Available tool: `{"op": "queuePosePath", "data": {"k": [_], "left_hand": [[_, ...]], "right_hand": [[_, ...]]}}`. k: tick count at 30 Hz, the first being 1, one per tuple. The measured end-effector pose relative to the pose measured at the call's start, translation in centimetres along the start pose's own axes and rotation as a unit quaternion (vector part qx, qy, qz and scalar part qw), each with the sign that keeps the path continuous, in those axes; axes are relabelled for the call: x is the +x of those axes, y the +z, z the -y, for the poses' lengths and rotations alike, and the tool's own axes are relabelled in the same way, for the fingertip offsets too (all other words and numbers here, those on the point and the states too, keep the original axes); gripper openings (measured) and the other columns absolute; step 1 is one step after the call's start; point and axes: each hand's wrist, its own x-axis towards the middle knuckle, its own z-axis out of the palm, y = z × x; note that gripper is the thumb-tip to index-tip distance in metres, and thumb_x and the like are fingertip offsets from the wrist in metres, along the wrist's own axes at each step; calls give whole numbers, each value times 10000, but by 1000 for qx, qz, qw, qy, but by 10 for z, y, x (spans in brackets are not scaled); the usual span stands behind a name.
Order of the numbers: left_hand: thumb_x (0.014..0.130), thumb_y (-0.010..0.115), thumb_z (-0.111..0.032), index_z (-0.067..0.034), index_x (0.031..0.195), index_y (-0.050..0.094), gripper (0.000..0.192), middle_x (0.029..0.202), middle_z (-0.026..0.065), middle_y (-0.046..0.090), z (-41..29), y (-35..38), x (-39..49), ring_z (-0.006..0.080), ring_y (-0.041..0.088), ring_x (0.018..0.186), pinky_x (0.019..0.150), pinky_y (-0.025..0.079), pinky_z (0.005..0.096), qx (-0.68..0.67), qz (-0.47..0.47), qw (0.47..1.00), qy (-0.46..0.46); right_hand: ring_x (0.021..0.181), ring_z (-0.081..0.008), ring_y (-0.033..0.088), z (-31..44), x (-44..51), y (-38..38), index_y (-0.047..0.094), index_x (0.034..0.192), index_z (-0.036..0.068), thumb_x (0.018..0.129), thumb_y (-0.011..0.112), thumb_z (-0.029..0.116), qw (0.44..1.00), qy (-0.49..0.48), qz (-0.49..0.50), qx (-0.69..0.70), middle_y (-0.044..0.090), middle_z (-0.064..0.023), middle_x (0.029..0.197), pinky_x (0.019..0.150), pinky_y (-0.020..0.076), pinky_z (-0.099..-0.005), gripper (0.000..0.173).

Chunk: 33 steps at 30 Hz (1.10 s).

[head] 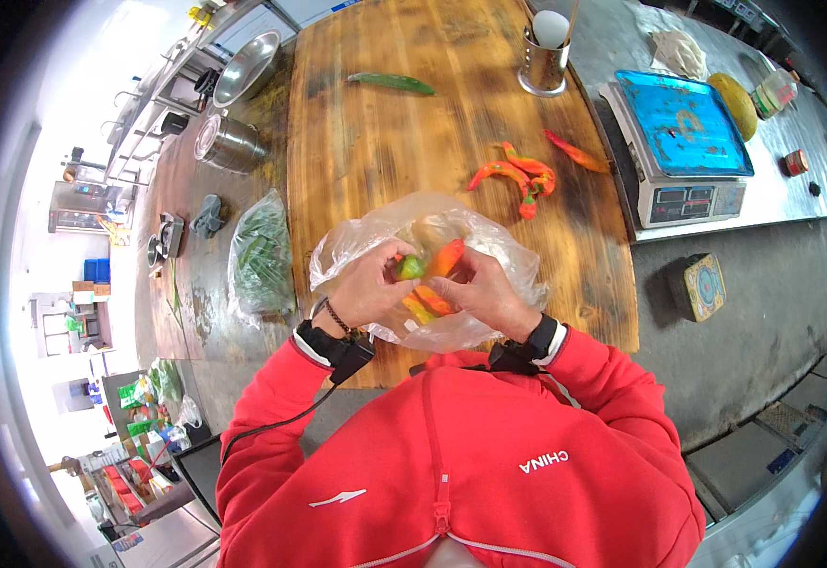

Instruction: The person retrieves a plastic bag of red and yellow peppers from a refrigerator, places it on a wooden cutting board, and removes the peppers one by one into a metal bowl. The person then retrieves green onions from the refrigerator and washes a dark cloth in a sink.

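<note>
A clear plastic bag (499,227) lies spread at the near edge of a wooden board (399,142), with both hands over it. My left hand (374,280) grips a green-and-red pepper (410,268) by its green end. Between the thumb and fingers of my right hand (484,287) is an orange-red pepper (447,258). Below the fingertips, more orange and yellow pepper (428,304) shows; how many pieces, I cannot tell. Several red peppers (502,170) lie beyond the bag on the right, and a green cucumber-like vegetable (393,83) rests farther back.
Left of the board are a bag of green leaves (263,259), a lidded metal pot (229,144) and a steel bowl (247,69). A metal utensil holder (543,67) stands at the back right. Beyond the right edge are a scale (694,142), a yellow melon (734,106) and a patterned tin (703,287).
</note>
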Motion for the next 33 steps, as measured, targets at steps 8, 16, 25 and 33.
{"op": "queuePosePath", "data": {"k": [8, 16, 25, 33], "left_hand": [[881, 651, 20, 40, 1243, 506, 391, 1166, 67, 578, 13, 13, -21, 125, 601, 1022, 884, 537, 293, -241, -117, 963, -12], [941, 600, -26, 9, 1254, 520, 324, 1059, 56, 620, 18, 7, -37, 163, 661, 914, 822, 554, 310, -425, -108, 898, -41], [916, 653, -46, -6, 1263, 535, 368, 1085, 39, 619, -7, -23, -92, 103, 615, 924, 808, 522, 249, -237, -91, 966, -43], [864, 701, -24, 48, 1223, 558, 393, 1038, 34, 619, 42, -63, -185, 98, 616, 910, 797, 528, 249, -253, -239, 931, -112]], "right_hand": [[841, -82, 625, -21, 8, 11, 628, 1120, -21, 872, 673, 81, 986, -26, -64, 149, 681, -44, 980, 743, 525, -248, 272], [852, -81, 618, -24, 6, 4, 623, 1135, -45, 892, 643, 83, 970, 30, -16, 242, 665, -31, 1016, 758, 520, -239, 275], [753, -156, 647, 37, -20, 35, 615, 1089, -8, 827, 700, 104, 988, -137, 32, -61, 626, -111, 903, 666, 521, -298, 297], [799, -392, 618, 67, 15, 136, 611, 907, -22, 831, 684, 263, 873, -327, 168, -321, 624, -190, 864, 712, 481, -443, 304]]}}
